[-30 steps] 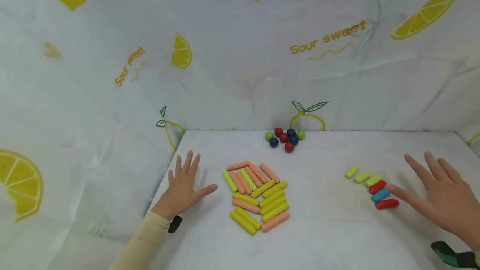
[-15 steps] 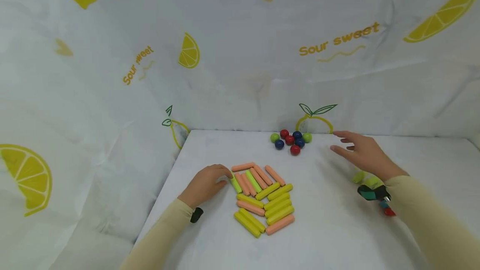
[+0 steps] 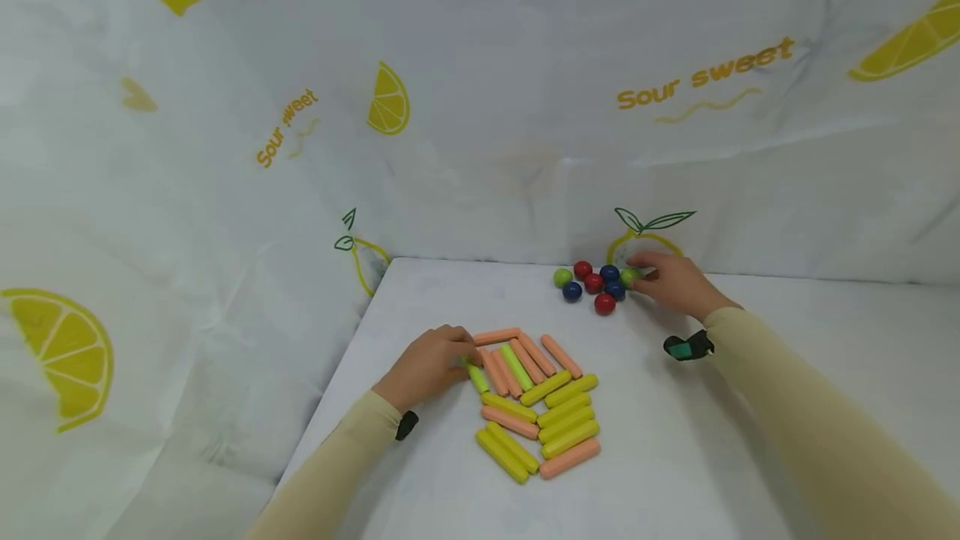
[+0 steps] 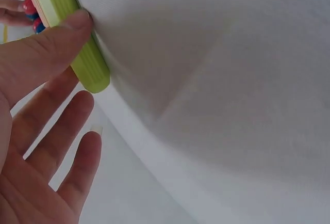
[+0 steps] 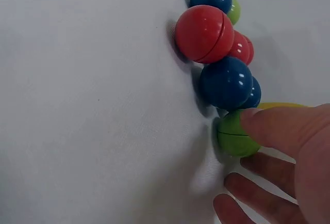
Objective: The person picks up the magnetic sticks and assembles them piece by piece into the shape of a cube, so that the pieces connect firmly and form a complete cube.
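My left hand (image 3: 429,367) pinches a ribbed light-green stick (image 4: 88,64) between thumb and forefinger, at the left edge of a group of sticks. In the left wrist view, its other fingers are spread loosely below the stick's end. At the back of the table, my right hand (image 3: 677,283) pinches a glossy green ball (image 5: 232,137), the rightmost of a cluster. The right wrist view shows the thumb on the ball's near side and the forefinger below. Beside this ball sit a dark blue ball (image 5: 226,83) and a red ball (image 5: 203,34).
Peach sticks (image 3: 570,458), yellow sticks (image 3: 501,455) and another light-green stick (image 3: 516,367) lie close together on the white table (image 3: 637,473). Another green ball (image 3: 562,277) marks the cluster's left end. A white lemon-print cloth (image 3: 487,107) rises behind the table.
Both hands have left their spread, raised pose. The left reached right to the light-green stick; the right crossed left to the green ball. The short coloured pieces at right are now hidden by the right sleeve.
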The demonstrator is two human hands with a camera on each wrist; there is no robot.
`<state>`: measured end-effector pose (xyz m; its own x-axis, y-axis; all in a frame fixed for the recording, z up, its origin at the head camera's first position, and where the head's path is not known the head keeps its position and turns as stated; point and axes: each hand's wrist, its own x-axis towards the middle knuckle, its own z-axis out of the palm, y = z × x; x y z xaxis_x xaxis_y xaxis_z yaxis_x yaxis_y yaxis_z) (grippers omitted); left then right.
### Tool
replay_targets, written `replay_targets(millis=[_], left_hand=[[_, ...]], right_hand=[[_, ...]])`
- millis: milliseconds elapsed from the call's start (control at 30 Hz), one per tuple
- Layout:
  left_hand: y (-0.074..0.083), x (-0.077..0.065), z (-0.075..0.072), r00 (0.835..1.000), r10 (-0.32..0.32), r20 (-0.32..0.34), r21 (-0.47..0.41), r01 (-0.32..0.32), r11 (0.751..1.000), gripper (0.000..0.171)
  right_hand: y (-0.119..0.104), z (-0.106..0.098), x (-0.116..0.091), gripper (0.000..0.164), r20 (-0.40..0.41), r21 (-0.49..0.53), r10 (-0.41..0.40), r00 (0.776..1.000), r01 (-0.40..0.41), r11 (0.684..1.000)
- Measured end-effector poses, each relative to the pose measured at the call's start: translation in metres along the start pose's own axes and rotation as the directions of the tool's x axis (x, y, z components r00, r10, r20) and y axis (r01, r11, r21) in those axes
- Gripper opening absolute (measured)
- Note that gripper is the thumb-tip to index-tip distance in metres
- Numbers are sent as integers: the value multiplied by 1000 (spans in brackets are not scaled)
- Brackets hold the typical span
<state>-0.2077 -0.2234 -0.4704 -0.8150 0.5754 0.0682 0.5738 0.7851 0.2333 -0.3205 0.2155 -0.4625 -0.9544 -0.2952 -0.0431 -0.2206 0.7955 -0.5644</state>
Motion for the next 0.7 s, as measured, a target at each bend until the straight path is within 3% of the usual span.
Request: replay_targets(millis=[233, 500, 600, 700], left_hand=[[1, -1, 0, 994, -34, 99, 4, 33, 999, 20], [3, 0, -5, 994, -64, 83, -106, 73, 992, 22], [15, 10, -9, 997, -40, 71, -183, 53, 982, 26], [41, 33, -11, 997, -19, 72, -219, 35, 975, 25]], right_hand=[[7, 1, -11, 33, -13, 23, 21, 1000, -21, 1000], [-3, 8, -57, 42, 11, 46, 81, 997, -82, 996], [-6, 13, -75, 38, 6, 75, 78, 997, -78, 994], [-5, 18, -91, 36, -12, 99, 80, 997, -79, 992]])
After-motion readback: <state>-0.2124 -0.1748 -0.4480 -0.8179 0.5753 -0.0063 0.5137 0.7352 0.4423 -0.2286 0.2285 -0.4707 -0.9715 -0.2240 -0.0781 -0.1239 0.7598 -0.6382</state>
